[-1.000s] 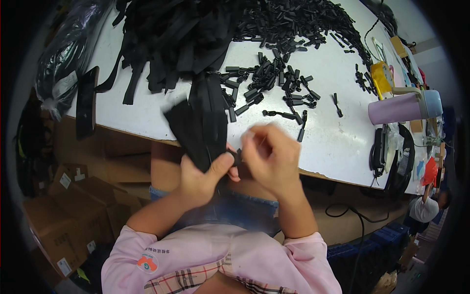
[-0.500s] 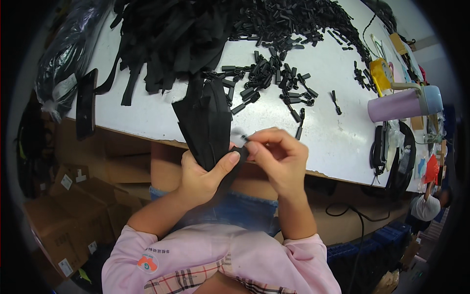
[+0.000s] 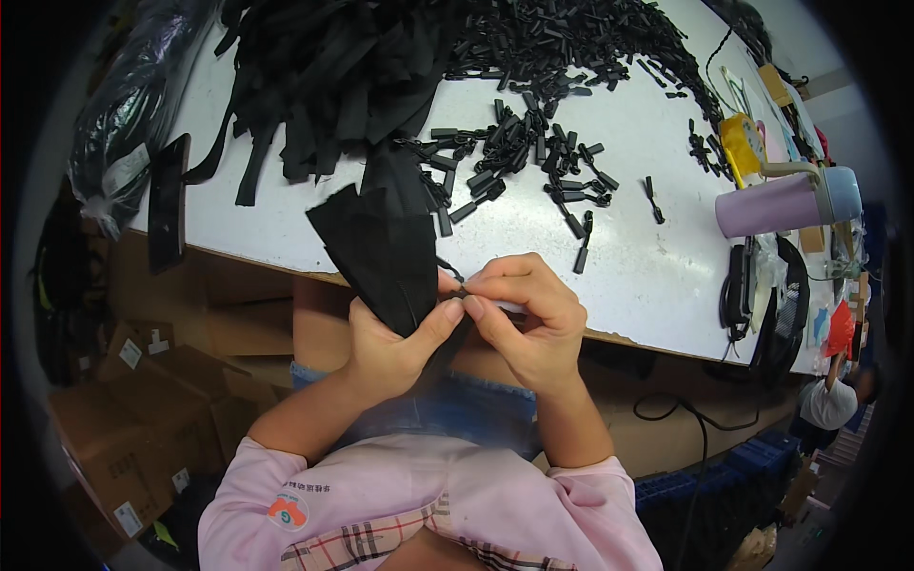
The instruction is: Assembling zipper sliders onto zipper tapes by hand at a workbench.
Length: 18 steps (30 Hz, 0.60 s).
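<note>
Just in front of the table's near edge, my left hand (image 3: 395, 354) is closed round a bunch of black zipper tapes (image 3: 376, 252), thumb on top. Their wide cut ends fan upward, and a narrower end shows below the hand. My right hand (image 3: 533, 324) pinches a small black zipper slider (image 3: 462, 285) against the tapes; the fingertips of both hands meet there. The slider's pull points up and away, and its body is mostly hidden by fingers. Beyond my hands lie a loose cluster of black zipper sliders (image 3: 514, 143) and a heap of black tapes (image 3: 333, 86).
A large pile of sliders (image 3: 571, 38) covers the table's far part. A purple tumbler (image 3: 766, 207) lies at the right near a yellow roll (image 3: 743, 143). At the left are a dark flat object (image 3: 168, 205), a plastic bag (image 3: 133, 114) and cardboard boxes (image 3: 143, 419) below.
My right hand has moved slightly left and down, bringing the slider against the tapes at my left thumb. The fanned tape ends have tilted to the left.
</note>
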Available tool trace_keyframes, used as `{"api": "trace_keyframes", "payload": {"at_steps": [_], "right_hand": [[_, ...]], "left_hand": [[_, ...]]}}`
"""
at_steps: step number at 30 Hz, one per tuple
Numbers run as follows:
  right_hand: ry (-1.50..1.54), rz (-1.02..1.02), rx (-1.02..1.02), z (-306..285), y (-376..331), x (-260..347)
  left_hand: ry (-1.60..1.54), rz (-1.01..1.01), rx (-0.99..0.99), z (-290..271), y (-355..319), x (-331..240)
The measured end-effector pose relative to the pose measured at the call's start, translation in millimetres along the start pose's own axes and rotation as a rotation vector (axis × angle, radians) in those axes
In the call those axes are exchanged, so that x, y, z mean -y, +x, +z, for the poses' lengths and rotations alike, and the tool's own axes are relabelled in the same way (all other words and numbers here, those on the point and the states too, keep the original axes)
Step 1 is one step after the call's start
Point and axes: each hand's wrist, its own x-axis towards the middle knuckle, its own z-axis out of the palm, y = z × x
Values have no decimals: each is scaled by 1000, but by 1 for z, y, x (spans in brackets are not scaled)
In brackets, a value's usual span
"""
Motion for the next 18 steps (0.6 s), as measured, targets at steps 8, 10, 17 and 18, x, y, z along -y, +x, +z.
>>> {"api": "trace_keyframes", "payload": {"at_steps": [8, 10, 17, 18], "right_hand": [[238, 186, -113, 18, -10, 5], [363, 271, -95, 17, -7, 8], [787, 583, 151, -2, -5, 2], [788, 583, 150, -3, -4, 3]], "left_hand": [[-34, 50, -11, -5, -1, -2], [-37, 44, -17, -6, -1, -6], [-118, -71, 144, -11, 3, -16], [-117, -71, 145, -11, 3, -15]]}}
